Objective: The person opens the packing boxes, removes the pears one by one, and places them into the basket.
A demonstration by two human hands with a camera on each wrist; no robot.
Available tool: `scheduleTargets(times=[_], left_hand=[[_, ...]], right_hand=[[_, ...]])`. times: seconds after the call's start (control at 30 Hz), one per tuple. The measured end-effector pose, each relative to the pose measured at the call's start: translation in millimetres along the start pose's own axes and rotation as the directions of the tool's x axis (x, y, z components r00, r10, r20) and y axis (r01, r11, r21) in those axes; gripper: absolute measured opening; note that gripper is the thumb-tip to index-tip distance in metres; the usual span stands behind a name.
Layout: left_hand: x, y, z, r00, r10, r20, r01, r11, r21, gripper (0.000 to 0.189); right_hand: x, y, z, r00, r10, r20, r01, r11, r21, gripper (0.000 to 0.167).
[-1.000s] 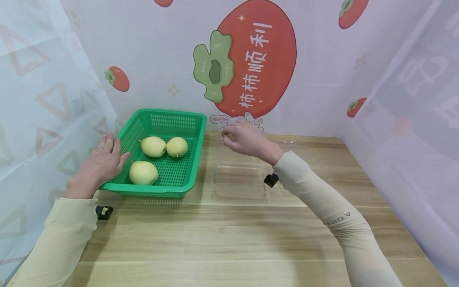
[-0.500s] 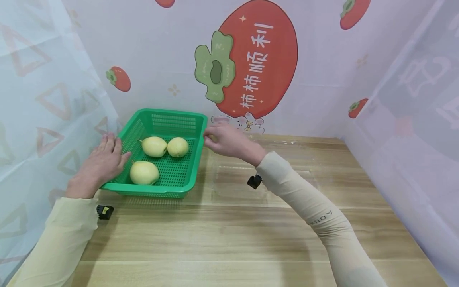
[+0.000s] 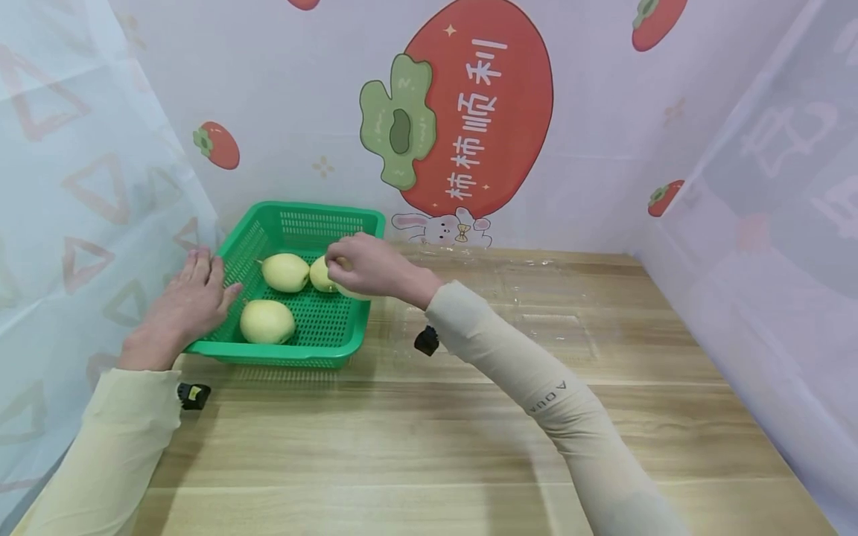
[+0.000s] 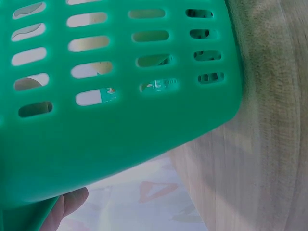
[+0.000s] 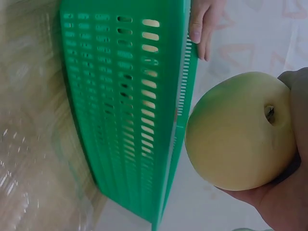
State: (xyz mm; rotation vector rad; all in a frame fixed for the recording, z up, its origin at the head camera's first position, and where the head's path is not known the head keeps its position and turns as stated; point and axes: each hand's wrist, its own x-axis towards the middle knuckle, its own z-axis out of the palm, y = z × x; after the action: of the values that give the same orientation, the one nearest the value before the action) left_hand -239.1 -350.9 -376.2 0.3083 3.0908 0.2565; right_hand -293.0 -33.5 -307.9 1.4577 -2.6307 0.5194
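A green slotted basket (image 3: pixel 288 356) stands at the table's back left with three yellow pears in it: one at the front (image 3: pixel 267 321), one in the middle (image 3: pixel 284 272) and one (image 3: pixel 318 275) partly hidden behind my right hand. My right hand (image 3: pixel 345 266) hovers over the basket's right side and grips a fourth pear (image 3: pixel 353 292), seen close up in the right wrist view (image 5: pixel 238 132) beside the basket wall (image 5: pixel 125 120). My left hand (image 3: pixel 204 272) rests flat against the basket's left rim, fingers straight. The left wrist view shows the basket wall (image 4: pixel 120 130) and a fingertip (image 4: pixel 67 204).
A clear plastic tray (image 3: pixel 556 327) lies on the wooden table (image 3: pixel 429 447) to the right of the basket. Printed curtain walls close in the left, back and right sides.
My right hand has carried the pear leftward from above the clear tray to over the basket's right side. The left hand and the basket have stayed put.
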Motion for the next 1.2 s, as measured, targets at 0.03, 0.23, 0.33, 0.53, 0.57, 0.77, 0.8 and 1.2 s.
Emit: scheduleTargets(times=[0.03, 0.23, 0.33, 0.53, 0.57, 0.77, 0.8, 1.2], left_hand=[[0.2, -0.1, 0.0, 1.0, 0.0, -0.001, 0.0, 1.0, 0.0, 0.079], [0.7, -0.5, -0.4, 1.0, 0.007, -0.009, -0.007, 1.0, 0.001, 0.078], [0.8, -0.1, -0.8, 1.0, 0.009, -0.014, -0.009, 1.0, -0.002, 0.077], [1.1, 0.9, -1.4, 1.0, 0.002, -0.005, -0.002, 1.0, -0.008, 0.078], [1.0, 1.0, -1.4, 1.0, 0.0, 0.001, 0.0, 1.0, -0.009, 0.078], [0.4, 1.1, -0.6, 1.0, -0.008, 0.018, 0.008, 1.0, -0.007, 0.078], [0.5, 1.3, -0.5, 1.0, -0.007, 0.017, 0.007, 1.0, -0.005, 0.078], [0.1, 1.3, -0.7, 1.0, 0.001, 0.018, 0.0, 1.0, -0.02, 0.078]], right_hand=[[3.5, -1, 3, 1.0, -0.005, 0.003, 0.005, 1.0, 0.007, 0.026], [21.1, -6, 25, 0.999, -0.018, 0.036, 0.016, 0.998, 0.055, 0.026], [26.9, -9, 37, 0.998, -0.031, 0.058, 0.028, 0.998, 0.06, 0.025], [34.1, -14, 56, 0.994, -0.04, 0.101, 0.045, 0.998, -0.051, 0.025], [34.9, -14, 59, 0.993, -0.037, 0.114, 0.045, 0.997, -0.068, 0.026], [37.8, -15, 75, 0.98, -0.014, 0.197, 0.031, 0.996, -0.087, 0.027], [37.9, -15, 77, 0.978, -0.009, 0.21, 0.027, 0.996, -0.088, 0.027], [36.9, -19, 87, 0.946, -0.01, 0.325, 0.074, 0.98, -0.184, 0.028]])
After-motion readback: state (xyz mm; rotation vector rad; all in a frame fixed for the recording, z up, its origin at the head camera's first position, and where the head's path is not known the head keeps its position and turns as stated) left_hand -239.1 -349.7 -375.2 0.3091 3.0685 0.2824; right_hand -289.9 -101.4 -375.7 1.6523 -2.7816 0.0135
